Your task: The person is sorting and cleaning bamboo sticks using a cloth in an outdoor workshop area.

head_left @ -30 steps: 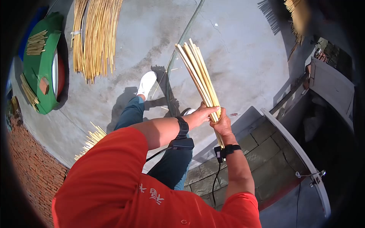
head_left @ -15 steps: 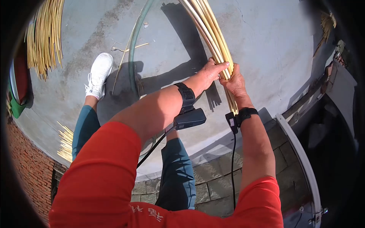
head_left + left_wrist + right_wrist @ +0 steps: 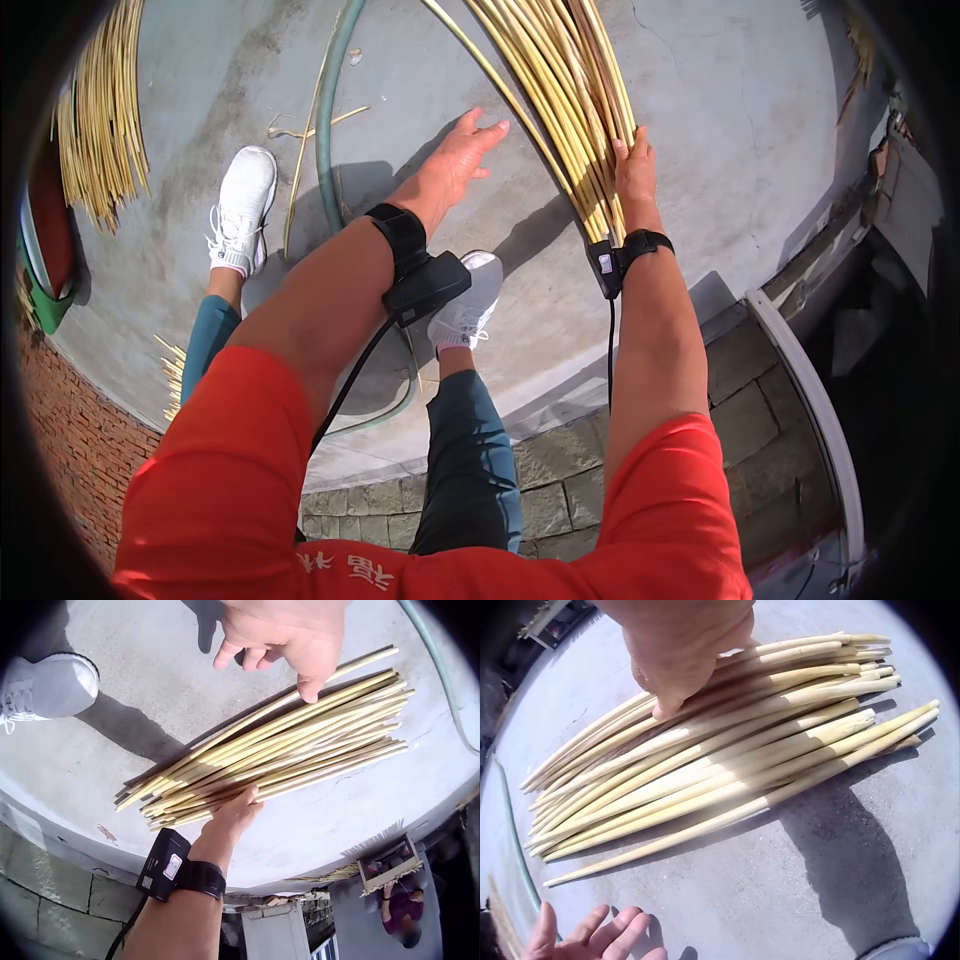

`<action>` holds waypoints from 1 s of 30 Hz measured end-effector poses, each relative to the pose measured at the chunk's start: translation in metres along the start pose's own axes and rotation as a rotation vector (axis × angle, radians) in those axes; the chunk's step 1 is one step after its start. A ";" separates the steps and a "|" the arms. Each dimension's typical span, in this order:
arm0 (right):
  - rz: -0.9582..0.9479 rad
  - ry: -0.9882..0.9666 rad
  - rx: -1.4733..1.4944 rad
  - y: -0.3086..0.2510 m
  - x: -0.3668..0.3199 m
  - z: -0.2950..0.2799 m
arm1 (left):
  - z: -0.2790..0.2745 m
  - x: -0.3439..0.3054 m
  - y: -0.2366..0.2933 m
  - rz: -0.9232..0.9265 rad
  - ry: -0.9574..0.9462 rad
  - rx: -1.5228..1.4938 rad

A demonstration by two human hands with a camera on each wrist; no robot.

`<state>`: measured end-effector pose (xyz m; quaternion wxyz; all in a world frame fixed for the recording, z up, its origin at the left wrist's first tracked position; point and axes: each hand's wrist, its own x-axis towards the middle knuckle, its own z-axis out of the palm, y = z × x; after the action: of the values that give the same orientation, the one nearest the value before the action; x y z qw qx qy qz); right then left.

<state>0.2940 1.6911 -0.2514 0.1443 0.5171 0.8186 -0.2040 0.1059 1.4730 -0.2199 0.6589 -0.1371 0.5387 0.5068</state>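
A bundle of peeled, pale-yellow sticks [image 3: 560, 100] lies fanned out on the grey concrete. My left hand [image 3: 455, 165] is held away to the left of it, fingers spread and holding nothing. The left hand [image 3: 285, 634] also shows at the top of the left wrist view. On the bundle's right edge rests my right hand [image 3: 637, 180], fingers fairly straight. The right wrist view has that right hand [image 3: 686, 652] over the far side of the sticks [image 3: 727, 765], its thumb touching them; its other fingers are partly hidden.
A green hose [image 3: 328, 120] runs along the concrete beside the white shoes [image 3: 240, 205]. More long sticks [image 3: 105, 120] lie at upper left. Paving stones and a white-railed edge [image 3: 810, 390] border the lower right. A person [image 3: 405, 915] appears far off in the left wrist view.
Both hands gripped the bundle together earlier. The bundle has been lowered to the ground and has fanned out. My left hand has let go and moved left; the right remains at the sticks.
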 end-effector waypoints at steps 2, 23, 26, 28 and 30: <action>0.019 -0.007 -0.048 -0.002 0.006 -0.013 | -0.004 -0.018 0.004 -0.016 0.010 -0.007; -0.064 -0.008 -0.420 -0.008 0.037 -0.040 | -0.028 -0.265 -0.002 -0.284 0.248 -0.695; -0.107 0.112 -0.229 -0.036 0.003 -0.023 | -0.021 -0.258 -0.006 -0.341 0.200 -0.691; -0.091 -0.079 -0.248 -0.059 -0.028 0.002 | -0.018 -0.253 -0.002 -0.289 0.204 -0.679; -0.090 -0.046 -0.262 -0.072 -0.056 0.031 | -0.019 -0.249 -0.002 -0.266 0.194 -0.670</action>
<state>0.2533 1.6047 -0.2403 0.2199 0.4518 0.8571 -0.1135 0.1197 1.3284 -0.0163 0.5836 -0.4610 0.3804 0.5497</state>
